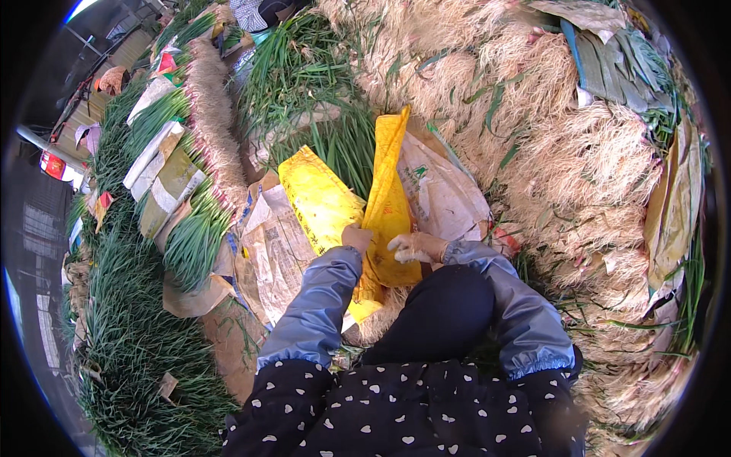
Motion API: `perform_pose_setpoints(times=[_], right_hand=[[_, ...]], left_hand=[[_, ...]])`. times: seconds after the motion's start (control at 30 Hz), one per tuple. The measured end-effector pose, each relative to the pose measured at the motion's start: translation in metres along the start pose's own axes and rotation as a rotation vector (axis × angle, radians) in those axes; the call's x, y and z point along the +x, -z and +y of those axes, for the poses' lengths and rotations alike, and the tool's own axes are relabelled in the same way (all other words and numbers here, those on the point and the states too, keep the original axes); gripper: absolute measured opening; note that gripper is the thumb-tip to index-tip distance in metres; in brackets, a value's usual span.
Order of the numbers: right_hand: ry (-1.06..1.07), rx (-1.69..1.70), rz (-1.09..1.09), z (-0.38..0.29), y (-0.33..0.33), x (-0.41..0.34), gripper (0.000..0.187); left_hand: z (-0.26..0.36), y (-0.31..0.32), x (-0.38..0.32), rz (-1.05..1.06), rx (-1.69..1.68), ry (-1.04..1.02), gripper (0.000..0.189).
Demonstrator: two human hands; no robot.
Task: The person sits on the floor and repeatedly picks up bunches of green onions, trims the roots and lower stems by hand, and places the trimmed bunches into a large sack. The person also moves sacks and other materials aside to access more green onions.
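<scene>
Before me a yellow plastic sheet (322,197) that bears writing lies partly folded around a bundle of long green leaves (337,145). Pale roots (389,311) stick out from under its near end, by my knee. The fingers of my left hand (357,237) are closed on the inner fold of the sheet. My right hand (421,248), in a pale glove, is over the right flap of the sheet; its fingers are bent, apart and hold nothing that shows. Under the bundle lies a whitish woven sack (440,191).
Many rooted green-stalk bundles (554,188) are heaped on the right, roots up. On the left stand a row of bundles with pinkish bases (214,137) and a bed of green leaves (143,337). Loose leaves (297,68) are piled ahead. Part of another person (251,14) shows at the top.
</scene>
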State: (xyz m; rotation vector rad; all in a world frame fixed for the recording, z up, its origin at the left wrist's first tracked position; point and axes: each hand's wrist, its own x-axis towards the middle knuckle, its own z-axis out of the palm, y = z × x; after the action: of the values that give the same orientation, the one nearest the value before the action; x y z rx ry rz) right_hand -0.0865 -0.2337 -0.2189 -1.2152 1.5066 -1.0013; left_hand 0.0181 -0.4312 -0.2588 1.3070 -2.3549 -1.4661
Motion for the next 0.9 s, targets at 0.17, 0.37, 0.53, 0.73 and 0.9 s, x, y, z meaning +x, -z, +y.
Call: perform_pose_setpoints(times=[0.17, 0.37, 0.53, 0.73, 0.9], right_hand=[[-0.252, 0.25, 0.359, 0.031, 0.007, -0.08, 0.029], [-0.501, 0.457, 0.541, 0.077, -0.011, -0.198, 0.024], [-0.493, 0.611, 0.668, 0.12, -0.027, -0.238, 0.021], [-0.522, 0.766, 0.641, 0.161, -0.047, -0.234, 0.021], [-0.526, 0.886, 0.64, 0.155, -0.058, -0.239, 0.024]], left_hand=[[-0.013, 0.063, 0.032, -0.565, 1.44, -0.376, 0.029], [-0.004, -0.002, 0.039, -0.213, 1.309, -0.011, 0.025], [-0.01, -0.031, 0.038, 0.238, 0.243, 0.184, 0.042], [-0.011, -0.032, 0.033, 0.169, -0.593, 0.276, 0.051], [-0.008, -0.022, 0.039, 0.047, -0.706, 0.358, 0.044]])
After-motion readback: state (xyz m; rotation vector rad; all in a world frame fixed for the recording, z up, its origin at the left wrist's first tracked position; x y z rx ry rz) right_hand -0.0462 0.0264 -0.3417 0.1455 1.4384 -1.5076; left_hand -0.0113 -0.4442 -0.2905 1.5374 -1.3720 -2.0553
